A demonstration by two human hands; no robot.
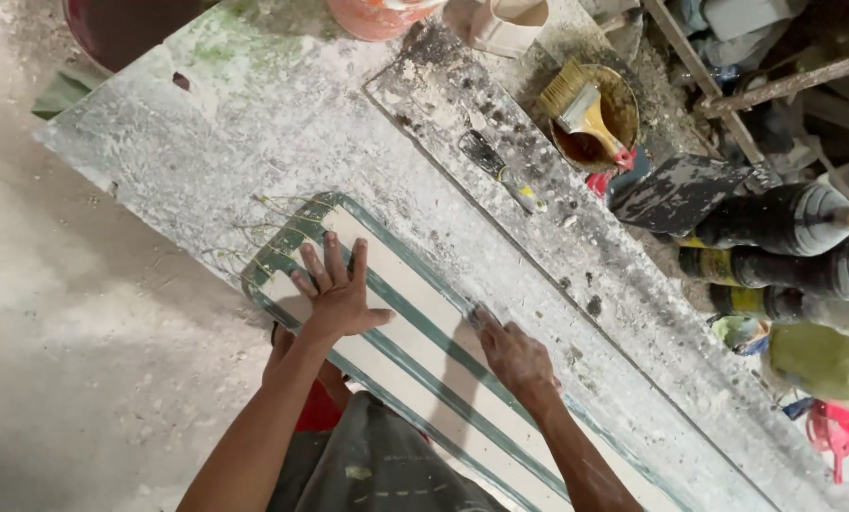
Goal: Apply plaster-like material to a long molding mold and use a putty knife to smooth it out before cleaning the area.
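The left hand (339, 289) lies flat, fingers spread, on a cream panel with green stripes (415, 351) at the counter (206, 142) edge. The right hand (514, 360) clenches a small tool at the panel's 2 o'clock rim. A brush (581, 104) in a bowl (619, 114) and a putty knife (502, 171) stand well apart at 1 o'clock.

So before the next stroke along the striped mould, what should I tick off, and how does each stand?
1. Left hand flat on the mould, fingers spread: ok.
2. Right hand at the mould's far edge, closed on a small tool: ok; what kind of tool, cannot tell.
3. Mould lying flat on the bench: ok.
4. Scraper lies apart from both hands: ok.
5. Brush resting in its bowl, out of the way: ok.
6. Mould surface wet or dry: cannot tell.
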